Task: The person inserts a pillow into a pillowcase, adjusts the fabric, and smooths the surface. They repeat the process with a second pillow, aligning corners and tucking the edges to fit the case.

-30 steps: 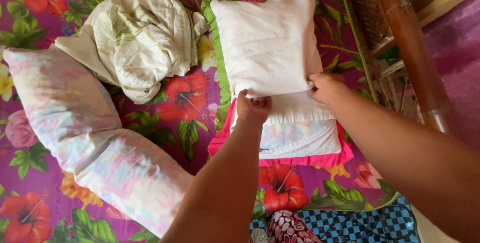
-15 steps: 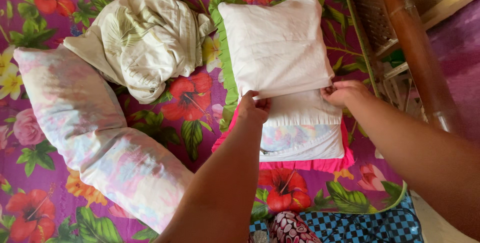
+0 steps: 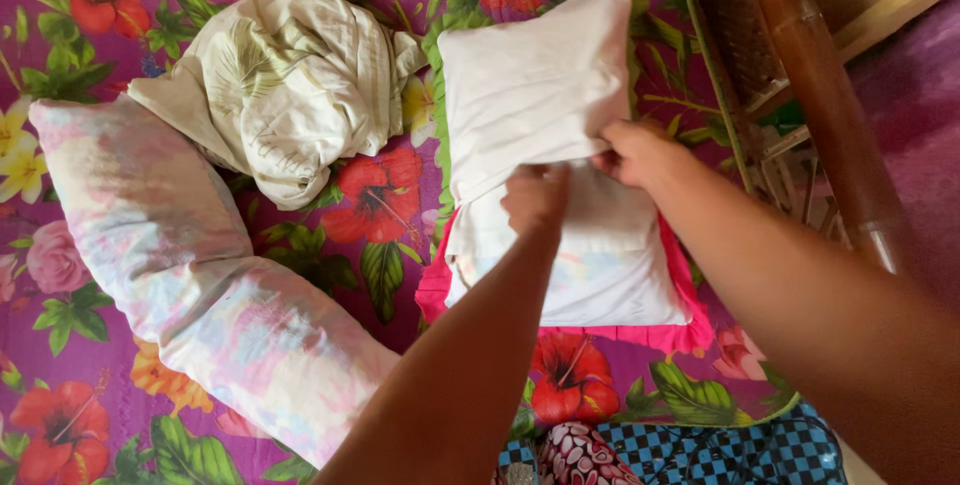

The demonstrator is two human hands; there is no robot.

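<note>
Both hands clamped on white pillow point(image 3: 535, 85): left hand point(image 3: 535, 195) at its lower edge, right hand point(image 3: 640, 153) beside. Pillow atop pink-frilled cushion point(image 3: 600, 285). Left of pillow, crumpled leaf-print cloth point(image 3: 285, 80); below that, long floral bolster point(image 3: 190, 275).

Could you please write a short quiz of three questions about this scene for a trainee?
1. True or false: both hands grip the white pillow.
2. Which thing lies under the white pillow? A) a pink-edged pillowcase B) a towel C) a basket
3. What lies left of the left hand, along the flowered bedsheet?

Key
1. True; the right hand holds it too.
2. A, the pink-edged pillowcase.
3. A long pastel bolster; a crumpled pale cloth sits above it.
</note>
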